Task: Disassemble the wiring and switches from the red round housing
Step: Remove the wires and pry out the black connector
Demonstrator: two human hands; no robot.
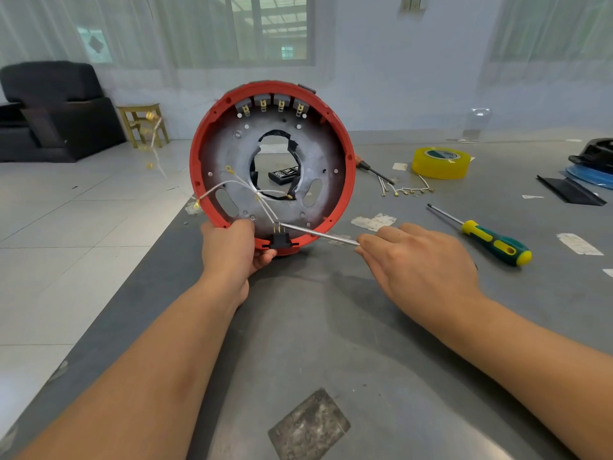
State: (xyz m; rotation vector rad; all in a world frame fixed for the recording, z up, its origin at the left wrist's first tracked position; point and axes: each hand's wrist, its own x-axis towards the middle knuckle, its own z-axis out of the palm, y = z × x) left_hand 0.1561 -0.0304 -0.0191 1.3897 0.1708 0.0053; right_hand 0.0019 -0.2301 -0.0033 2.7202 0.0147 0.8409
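Your left hand (232,244) grips the lower rim of the red round housing (202,141), holding it upright on edge at the near-left part of the grey table (331,343), its open side facing you. Your right hand (421,263) pinches one thin metal shaft (318,234), fingers curled around its near end; whether this is a screwdriver you cannot tell, since the handle is hidden. The shaft's tip touches the one black switch (280,241) seated in the bottom rim, beside your left thumb. Four grey switches (272,104) sit in a row inside the top rim. White wires (252,190) with yellow ring terminals cross the grey inner plate (318,154); about three terminals show. On the table to the right lie one green-and-yellow screwdriver (494,242), one roll of yellow tape (441,162), one orange-handled tool (363,164) partly hidden behind the housing, and a loose cluster of short removed wires (408,189).
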